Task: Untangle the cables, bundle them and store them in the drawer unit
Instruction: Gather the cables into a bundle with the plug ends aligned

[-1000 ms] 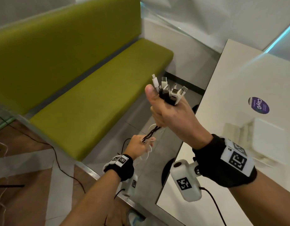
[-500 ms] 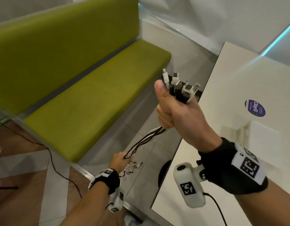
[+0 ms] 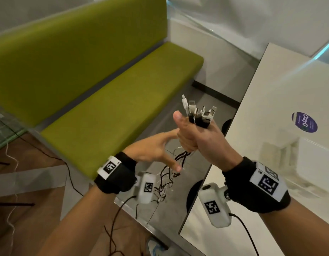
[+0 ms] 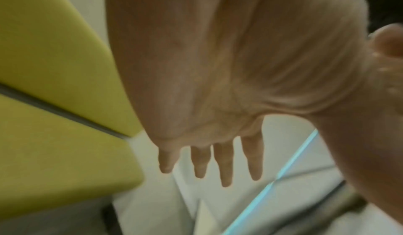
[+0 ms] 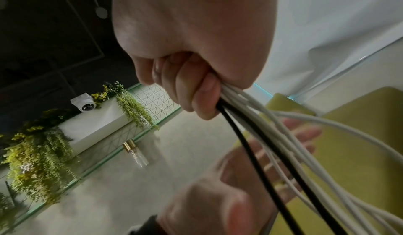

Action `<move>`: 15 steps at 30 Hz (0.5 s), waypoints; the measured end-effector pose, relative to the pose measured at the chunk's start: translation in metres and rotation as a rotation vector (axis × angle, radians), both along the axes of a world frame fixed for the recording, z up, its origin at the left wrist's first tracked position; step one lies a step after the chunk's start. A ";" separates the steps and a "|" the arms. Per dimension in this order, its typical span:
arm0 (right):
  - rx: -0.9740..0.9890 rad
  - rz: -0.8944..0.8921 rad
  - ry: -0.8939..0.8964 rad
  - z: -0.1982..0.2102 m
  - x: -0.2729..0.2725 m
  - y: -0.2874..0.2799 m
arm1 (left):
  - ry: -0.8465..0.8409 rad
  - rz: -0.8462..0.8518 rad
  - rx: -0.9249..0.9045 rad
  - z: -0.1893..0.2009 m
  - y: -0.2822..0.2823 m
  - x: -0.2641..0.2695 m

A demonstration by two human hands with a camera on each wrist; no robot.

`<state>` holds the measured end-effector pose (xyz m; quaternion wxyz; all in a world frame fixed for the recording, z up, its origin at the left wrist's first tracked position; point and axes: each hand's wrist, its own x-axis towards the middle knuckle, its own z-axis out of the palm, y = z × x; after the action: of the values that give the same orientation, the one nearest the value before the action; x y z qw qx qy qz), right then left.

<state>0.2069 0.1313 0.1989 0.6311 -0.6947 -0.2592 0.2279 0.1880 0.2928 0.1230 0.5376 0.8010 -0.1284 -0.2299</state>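
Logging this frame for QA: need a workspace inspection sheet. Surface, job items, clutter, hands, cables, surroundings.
Surface: white table at right, glossy; a purple round sticker on it.
Job's things: cables, black and white, gathered in one fist, connector ends sticking up above it, the rest dangling tangled toward the floor. Drawer unit: nothing seen.
Clutter: nothing seen on the table beyond a pale boxy shape, possibly a reflection.
Grippers: right hand grips the bundle, thumb up; left hand open, fingers straight, beside the strands just below the fist.
Cables: thin black and white leads lie on the floor at left.
Surroundings: green bench, tiled and wood floor, hanging plants and a dome camera overhead.
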 end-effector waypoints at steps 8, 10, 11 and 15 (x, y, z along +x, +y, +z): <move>0.069 -0.036 0.202 0.001 -0.005 -0.014 | -0.230 0.240 -0.219 -0.019 -0.079 -0.007; 0.028 -0.095 0.179 -0.006 -0.008 -0.018 | -0.303 0.320 -0.160 -0.039 -0.087 -0.004; 0.004 -0.122 0.158 -0.008 -0.009 -0.018 | -0.334 0.380 -0.128 -0.047 -0.089 -0.002; -0.024 -0.162 0.075 -0.006 -0.005 -0.017 | -0.328 0.425 -0.149 -0.059 -0.090 0.010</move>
<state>0.2021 0.1139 0.1925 0.6482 -0.7121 -0.1754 0.2050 0.1982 0.2027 0.0645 0.6034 0.7946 -0.0595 0.0309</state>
